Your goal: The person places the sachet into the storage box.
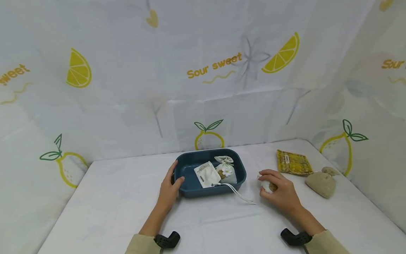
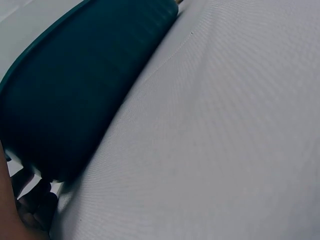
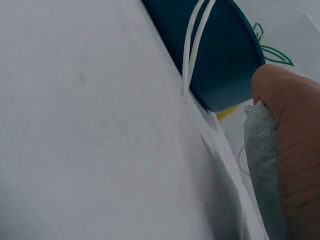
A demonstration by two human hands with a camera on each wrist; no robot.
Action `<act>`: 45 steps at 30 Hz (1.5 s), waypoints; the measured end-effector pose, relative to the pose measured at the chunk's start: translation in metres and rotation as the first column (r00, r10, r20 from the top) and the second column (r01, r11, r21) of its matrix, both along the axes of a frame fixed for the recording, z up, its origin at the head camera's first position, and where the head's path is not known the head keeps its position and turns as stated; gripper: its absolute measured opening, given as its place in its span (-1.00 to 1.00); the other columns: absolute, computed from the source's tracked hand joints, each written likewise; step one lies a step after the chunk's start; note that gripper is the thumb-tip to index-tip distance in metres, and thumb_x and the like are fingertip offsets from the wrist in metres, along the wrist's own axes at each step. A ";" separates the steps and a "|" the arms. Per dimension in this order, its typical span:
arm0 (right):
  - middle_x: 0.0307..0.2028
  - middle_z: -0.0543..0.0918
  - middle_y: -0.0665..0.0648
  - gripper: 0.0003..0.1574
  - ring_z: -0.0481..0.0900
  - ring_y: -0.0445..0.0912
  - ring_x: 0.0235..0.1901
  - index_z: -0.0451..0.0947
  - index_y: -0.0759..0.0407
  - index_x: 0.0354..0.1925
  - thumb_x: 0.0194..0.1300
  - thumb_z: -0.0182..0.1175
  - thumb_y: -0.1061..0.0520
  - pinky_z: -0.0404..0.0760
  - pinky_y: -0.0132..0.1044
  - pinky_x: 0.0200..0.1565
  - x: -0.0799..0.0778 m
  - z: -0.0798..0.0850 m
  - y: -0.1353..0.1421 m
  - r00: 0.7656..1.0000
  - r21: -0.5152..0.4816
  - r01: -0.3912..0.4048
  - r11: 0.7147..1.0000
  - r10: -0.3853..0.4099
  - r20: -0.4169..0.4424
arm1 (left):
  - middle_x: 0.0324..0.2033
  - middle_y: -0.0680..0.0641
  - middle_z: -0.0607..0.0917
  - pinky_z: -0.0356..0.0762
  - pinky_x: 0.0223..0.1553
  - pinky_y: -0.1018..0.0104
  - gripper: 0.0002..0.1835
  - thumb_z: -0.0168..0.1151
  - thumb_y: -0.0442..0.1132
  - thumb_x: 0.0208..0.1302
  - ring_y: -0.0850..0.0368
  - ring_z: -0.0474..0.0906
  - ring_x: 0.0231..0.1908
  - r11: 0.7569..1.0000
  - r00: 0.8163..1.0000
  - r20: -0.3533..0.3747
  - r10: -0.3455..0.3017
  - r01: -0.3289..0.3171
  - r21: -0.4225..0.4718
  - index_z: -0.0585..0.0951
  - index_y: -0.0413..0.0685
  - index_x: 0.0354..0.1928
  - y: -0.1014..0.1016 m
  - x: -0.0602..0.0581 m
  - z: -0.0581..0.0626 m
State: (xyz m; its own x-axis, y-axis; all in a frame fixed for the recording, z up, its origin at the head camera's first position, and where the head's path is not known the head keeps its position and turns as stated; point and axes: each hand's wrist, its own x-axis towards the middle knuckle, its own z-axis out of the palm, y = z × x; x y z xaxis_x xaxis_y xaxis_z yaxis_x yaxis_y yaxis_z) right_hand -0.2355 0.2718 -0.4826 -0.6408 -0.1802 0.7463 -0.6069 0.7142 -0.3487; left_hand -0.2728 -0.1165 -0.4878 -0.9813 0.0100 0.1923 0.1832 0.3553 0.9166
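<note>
A dark blue tray [image 1: 187, 168] stands on the white-covered table in the head view. My left hand [image 1: 168, 188] grips its left end, thumb over the rim and fingers outside. Inside lie a flat cream drawstring pouch [image 1: 204, 175] with print and a small tied pouch [image 1: 231, 176] with a white flower and a brown patch. White cords [image 1: 238, 195] trail over the front rim onto the table. Right of the tray, my right hand [image 1: 282, 192] pinches a small pale cloth pouch [image 1: 265, 185] with a brown patch, partly hidden by the fingers. Its greyish side [image 3: 262, 165] shows in the right wrist view.
Beyond my right hand lie a yellow patterned pouch [image 1: 295, 163] and, nearer, a beige tied sack [image 1: 321, 184]. A white lemon-print cloth [image 1: 127, 116] hangs behind the table and along its sides.
</note>
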 end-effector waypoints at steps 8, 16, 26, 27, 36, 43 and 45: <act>-0.09 0.71 0.04 -0.58 0.62 -0.18 -0.06 0.71 0.05 -0.29 -0.22 0.45 0.37 0.38 -0.74 0.10 0.000 -0.007 -0.032 0.986 0.014 -0.162 0.987 0.162 0.034 | 0.56 -0.12 0.22 0.17 0.47 -0.27 -0.30 0.10 -0.15 0.41 -0.21 0.19 0.53 1.000 1.000 -0.001 0.008 -0.008 0.001 0.20 0.25 0.57 -0.003 0.000 -0.002; -0.15 0.68 -0.02 -0.57 0.59 -0.22 -0.18 0.71 -0.07 -0.34 -0.26 0.47 0.31 0.47 -0.61 -0.10 0.007 -0.006 -0.050 0.978 0.129 -0.209 0.969 0.206 0.037 | 0.55 -0.12 0.24 0.21 0.46 -0.25 -0.28 0.12 -0.14 0.40 -0.20 0.23 0.51 1.000 1.000 0.004 0.011 -0.011 0.003 0.20 0.27 0.57 -0.005 0.001 -0.003; -0.09 0.66 -0.19 -0.47 0.54 -0.31 -0.09 0.77 -0.10 -0.13 -0.19 0.48 0.21 0.46 -0.59 -0.12 0.022 0.002 -0.087 0.958 0.216 -0.286 0.934 0.271 0.096 | 0.55 -0.12 0.25 0.21 0.45 -0.27 -0.30 0.10 -0.16 0.42 -0.20 0.24 0.50 1.000 1.000 -0.002 0.014 -0.014 0.004 0.20 0.26 0.57 -0.007 0.000 -0.004; -0.08 0.66 -0.19 -0.43 0.55 -0.31 -0.07 0.77 -0.10 -0.09 -0.18 0.48 0.22 0.48 -0.59 -0.10 0.024 0.004 -0.092 0.956 0.209 -0.292 0.933 0.278 0.095 | 0.55 -0.12 0.25 0.20 0.46 -0.27 -0.30 0.10 -0.17 0.42 -0.20 0.23 0.51 1.000 1.000 -0.003 0.013 -0.013 0.005 0.20 0.26 0.57 -0.007 0.000 -0.004; -0.08 0.70 -0.13 -0.29 0.62 -0.23 -0.07 0.73 -0.13 0.07 -0.15 0.46 0.24 0.65 -0.36 -0.15 0.025 0.042 -0.140 0.972 0.109 -0.208 0.972 0.194 0.131 | 0.55 -0.09 0.26 0.20 0.46 -0.25 -0.29 0.14 -0.15 0.40 -0.18 0.22 0.51 1.000 1.000 -0.005 0.022 -0.022 0.019 0.22 0.29 0.56 -0.002 0.000 -0.002; -0.04 0.72 -0.03 -0.42 0.67 -0.11 -0.03 0.74 -0.05 0.01 -0.07 0.44 0.26 0.72 -0.27 -0.10 0.007 0.077 -0.158 0.946 0.007 -0.269 0.963 0.262 0.189 | 0.54 -0.10 0.28 0.24 0.44 -0.27 -0.29 0.13 -0.11 0.39 -0.18 0.26 0.50 1.000 1.000 0.009 0.015 -0.015 0.015 0.21 0.33 0.55 0.002 0.000 -0.001; -0.03 0.72 0.01 -0.46 0.67 -0.08 -0.03 0.73 0.00 0.00 -0.03 0.42 0.25 0.71 -0.28 -0.13 -0.004 0.083 -0.163 0.944 0.012 -0.275 0.961 0.267 0.191 | 0.54 -0.09 0.28 0.24 0.43 -0.26 -0.29 0.13 -0.10 0.39 -0.18 0.26 0.49 1.000 1.000 0.011 0.019 -0.019 0.015 0.21 0.34 0.55 0.001 -0.001 -0.001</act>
State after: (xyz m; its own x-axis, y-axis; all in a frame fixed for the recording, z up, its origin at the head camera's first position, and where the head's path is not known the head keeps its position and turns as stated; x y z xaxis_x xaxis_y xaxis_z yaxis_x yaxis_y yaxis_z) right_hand -0.2394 0.1090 -0.3999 -0.6905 -0.3922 0.6078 -0.7063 0.5469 -0.4495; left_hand -0.2734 -0.1154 -0.4884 -0.9832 -0.0116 0.1820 0.1669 0.3446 0.9238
